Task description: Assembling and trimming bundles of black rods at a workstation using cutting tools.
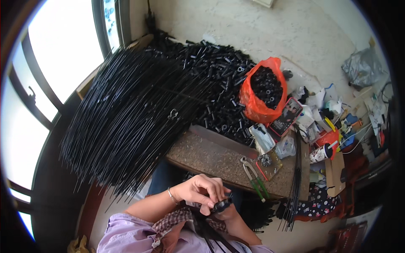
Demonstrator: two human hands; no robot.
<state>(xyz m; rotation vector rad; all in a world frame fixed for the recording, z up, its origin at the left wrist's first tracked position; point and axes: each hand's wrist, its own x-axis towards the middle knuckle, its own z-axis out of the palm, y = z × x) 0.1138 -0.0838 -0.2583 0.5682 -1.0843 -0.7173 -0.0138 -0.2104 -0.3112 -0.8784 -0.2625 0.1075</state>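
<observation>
My left hand (201, 189), with a bracelet at its wrist, is bent over a short black plastic piece (222, 205), thumb and fingers closed at its end. My right hand (230, 213) grips the same piece from the right, its fingers partly hidden behind it. Both hands are close to my body, just in front of the table edge. Long dark strips (206, 232) hang below the piece towards my lap; whether they join it I cannot tell. Nearest on the table lies a pair of pincers (254, 179) with green handles.
A big bundle of thin black rods (130, 109) overhangs the table (211, 154) at left. Behind lies a heap of black tubular parts (223, 80). An orange-red bag (257, 111) holds small black parts. Right are a phone (287, 117), a red-edged tray (272, 168) and a patterned cup (321, 154).
</observation>
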